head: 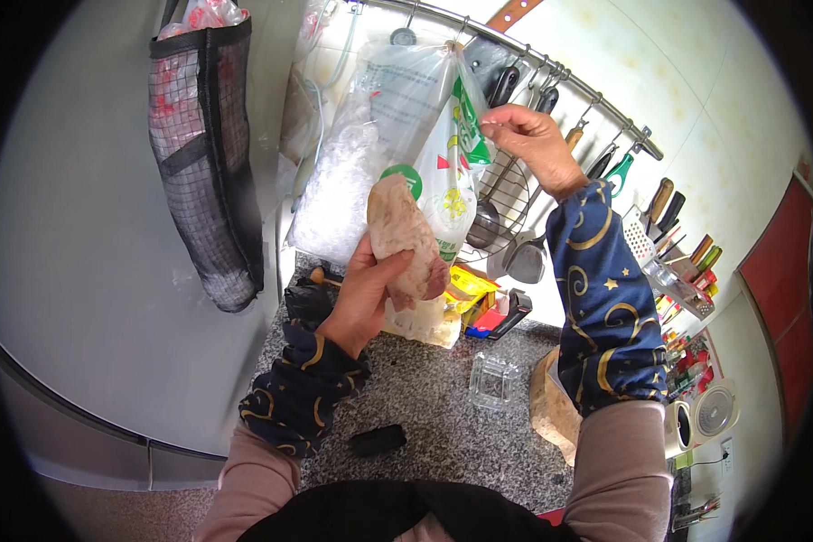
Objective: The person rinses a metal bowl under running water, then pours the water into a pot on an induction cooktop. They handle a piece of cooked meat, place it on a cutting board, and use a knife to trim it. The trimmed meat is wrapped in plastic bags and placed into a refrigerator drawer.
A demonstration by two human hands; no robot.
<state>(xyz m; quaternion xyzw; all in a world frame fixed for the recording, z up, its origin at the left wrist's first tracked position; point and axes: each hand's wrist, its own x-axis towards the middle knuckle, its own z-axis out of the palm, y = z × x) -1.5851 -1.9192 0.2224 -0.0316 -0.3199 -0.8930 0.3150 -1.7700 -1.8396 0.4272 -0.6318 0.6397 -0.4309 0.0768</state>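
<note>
My left hand (pixel 362 295) grips a pale piece of raw meat (pixel 406 234) with a pinkish-red lower end. It is held up in front of a hanging printed plastic bag (pixel 457 196) with green, yellow and red marks. My right hand (pixel 532 146) is raised at the bag's right edge, thumb and forefinger pinched together. Whether they grip the film I cannot tell. Left of this bag bulges another clear plastic bag (pixel 339 183) stuffed with crumpled film. Below, a clear glass or plastic dish (pixel 494 381) and a small black object (pixel 377 441) rest on the granite countertop (pixel 427 393).
A mesh bag holder (pixel 203 162) hangs on the large grey appliance (pixel 95 203) at left. Ladles and a spatula (pixel 527 261) hang from a wall rail (pixel 582 91). Packets (pixel 471 291) lie by the wall. A thick wooden block (pixel 552 406) stands under my right forearm. Knives (pixel 665 203) stand in a rack.
</note>
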